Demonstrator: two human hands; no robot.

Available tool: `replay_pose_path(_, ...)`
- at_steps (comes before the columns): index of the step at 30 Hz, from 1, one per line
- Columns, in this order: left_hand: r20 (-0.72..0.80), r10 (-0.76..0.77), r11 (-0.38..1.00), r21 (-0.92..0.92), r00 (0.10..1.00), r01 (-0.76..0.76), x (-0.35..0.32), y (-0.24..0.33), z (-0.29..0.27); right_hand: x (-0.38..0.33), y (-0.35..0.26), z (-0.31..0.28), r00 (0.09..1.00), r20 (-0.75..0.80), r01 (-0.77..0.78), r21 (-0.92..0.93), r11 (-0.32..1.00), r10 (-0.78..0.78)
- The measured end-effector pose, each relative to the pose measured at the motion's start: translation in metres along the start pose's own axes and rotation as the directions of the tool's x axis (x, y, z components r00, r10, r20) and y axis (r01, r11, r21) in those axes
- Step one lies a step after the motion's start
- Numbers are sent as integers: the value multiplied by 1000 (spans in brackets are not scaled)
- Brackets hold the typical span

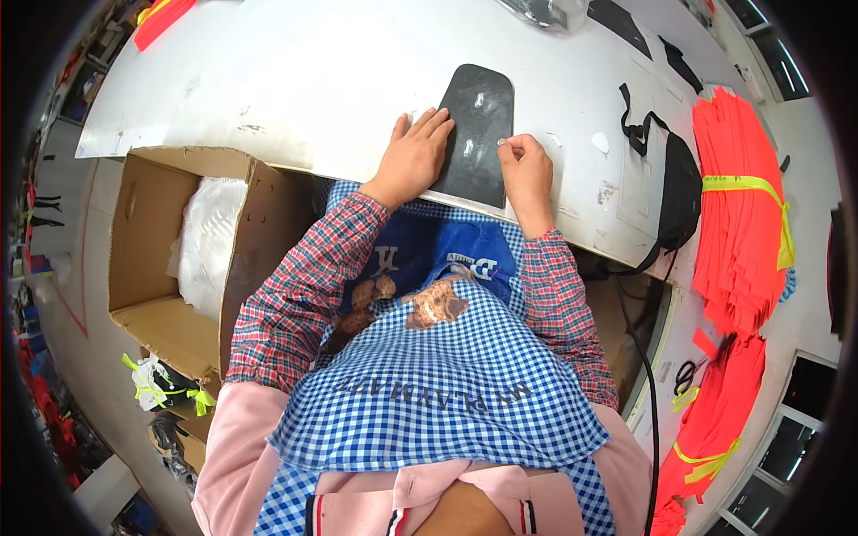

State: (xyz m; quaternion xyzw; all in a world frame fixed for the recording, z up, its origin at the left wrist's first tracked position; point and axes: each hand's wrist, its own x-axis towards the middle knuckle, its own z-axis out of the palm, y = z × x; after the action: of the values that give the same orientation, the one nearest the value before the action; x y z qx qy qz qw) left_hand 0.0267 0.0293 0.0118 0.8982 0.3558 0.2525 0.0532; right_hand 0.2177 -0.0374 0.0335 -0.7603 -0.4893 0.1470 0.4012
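Find the black panel [478, 134] lying flat at the near edge of the white table [295, 89], with scuffed pale marks on its surface. Note the left hand [416, 163] laid down with fingers extended and spread slightly, fingertips at the panel's left edge, grip wide and not closed around anything. Note the right hand [527, 171] at the panel's right edge, fingers curled, thumb and forefinger brought together, grip narrow; cannot tell whether pinching anything small.

Record to the left a cardboard box [246, 241] below the table's near edge, open, with white plastic-like material [213, 246] inside. Record to the right a black bag [681, 192] at the table's edge, strap [636, 134] trailing onto the tabletop, taking up room beyond the right hand. See farther right an orange-red stack [742, 223] bound with a yellow band, and nearer, a second orange-red bundle [715, 411] beside scissors [686, 375]. Note a black cable [648, 375] running down the near right, close to the right sleeve. Log at the far side a clear plastic bag [550, 13] and another dark panel [618, 25]; at far left, an orange-red piece [163, 22].
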Motion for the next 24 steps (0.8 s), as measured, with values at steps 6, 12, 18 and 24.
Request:
replay_pose_path(6,-2,21,1000,-15,1000,-21,-1,-2,-1,-6,-16,0,988,-126,109,149,983,-90)
replay_pose_path(12,-17,-1,996,-86,1000,-1,-1,-1,-5,-4,-16,6,987,162,-23,241,970,-17)
replay_pose_path(18,-253,-276,878,-458,927,137,-7,5,-21,4,1,2,995,-66,98,368,925,-79)
replay_pose_path(24,45,-88,901,-422,995,99,-14,30,-34,4,20,-31,978,-40,-107,743,660,204)
